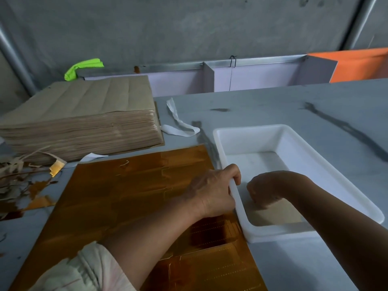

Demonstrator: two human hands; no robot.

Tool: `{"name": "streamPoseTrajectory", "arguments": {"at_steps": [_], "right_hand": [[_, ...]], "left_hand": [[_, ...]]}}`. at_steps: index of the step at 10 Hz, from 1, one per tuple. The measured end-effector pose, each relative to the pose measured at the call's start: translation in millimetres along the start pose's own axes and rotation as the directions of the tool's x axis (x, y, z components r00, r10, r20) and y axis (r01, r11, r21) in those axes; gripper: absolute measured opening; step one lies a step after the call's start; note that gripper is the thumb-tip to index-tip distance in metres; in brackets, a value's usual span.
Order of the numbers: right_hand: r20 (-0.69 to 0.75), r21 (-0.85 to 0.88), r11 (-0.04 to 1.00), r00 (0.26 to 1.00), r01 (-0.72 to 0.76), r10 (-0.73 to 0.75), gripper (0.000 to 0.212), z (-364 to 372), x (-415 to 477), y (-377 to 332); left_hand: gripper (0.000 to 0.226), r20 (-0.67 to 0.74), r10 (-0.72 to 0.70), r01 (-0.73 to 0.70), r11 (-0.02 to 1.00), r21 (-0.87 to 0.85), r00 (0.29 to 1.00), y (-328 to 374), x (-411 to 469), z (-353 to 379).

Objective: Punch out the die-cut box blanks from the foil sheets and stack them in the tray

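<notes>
A gold foil sheet [126, 192] with die-cut lines lies flat on the grey table in front of me. To its right stands a white plastic tray [294, 141]. My left hand [214, 192] grips the tray's left rim, fingers curled over the edge. My right hand [264, 192] is inside the tray with its fingers curled down onto a brownish blank [277, 215] lying on the tray floor; whether it holds the blank I cannot tell.
A tall stack of brown-backed sheets [84, 122] sits at the back left. Foil and paper scraps [25, 181] litter the left edge. A white strip [180, 122] lies behind the tray. Grey partitions and an orange panel [361, 66] stand at the back.
</notes>
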State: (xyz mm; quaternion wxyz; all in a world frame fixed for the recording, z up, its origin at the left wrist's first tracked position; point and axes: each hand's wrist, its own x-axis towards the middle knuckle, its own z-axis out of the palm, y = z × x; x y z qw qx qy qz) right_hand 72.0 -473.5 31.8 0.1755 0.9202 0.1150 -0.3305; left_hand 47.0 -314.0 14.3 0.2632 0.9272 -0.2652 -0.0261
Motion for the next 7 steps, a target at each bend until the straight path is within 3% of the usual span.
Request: {"name": "streamPoseTrajectory", "arguments": {"at_steps": [1,2,3,4,6,7], "right_hand": [[-0.005,-0.023,1.000,1.000,-0.003,0.003,0.007,2,4,-1],[-0.006,-0.034,0.999,1.000,0.001,-0.001,0.028,2,6,-1],[0.006,-0.077,0.997,1.000,0.009,-0.009,0.031,2,6,0],[0.006,-0.093,0.995,1.000,0.029,-0.028,0.032,2,8,1],[0.012,-0.176,0.983,0.998,0.058,-0.057,0.014,-4,5,1],[0.009,-0.194,0.979,0.999,0.054,-0.054,0.012,-8,-5,3]], "left_hand": [[0.040,0.004,0.000,0.000,1.000,-0.007,1.000,1,-1,-1],[0.049,0.006,-0.013,0.013,0.999,-0.043,1.000,1,-4,-2],[0.080,-0.007,-0.033,0.032,0.995,-0.098,0.999,1,-11,-2],[0.094,-0.060,-0.074,0.069,0.994,-0.084,0.995,-9,-21,-4],[0.087,-0.145,-0.201,0.184,0.976,-0.120,0.969,-57,-48,-24],[0.083,-0.209,-0.335,0.309,0.939,-0.149,0.919,-77,-62,-36]]}}
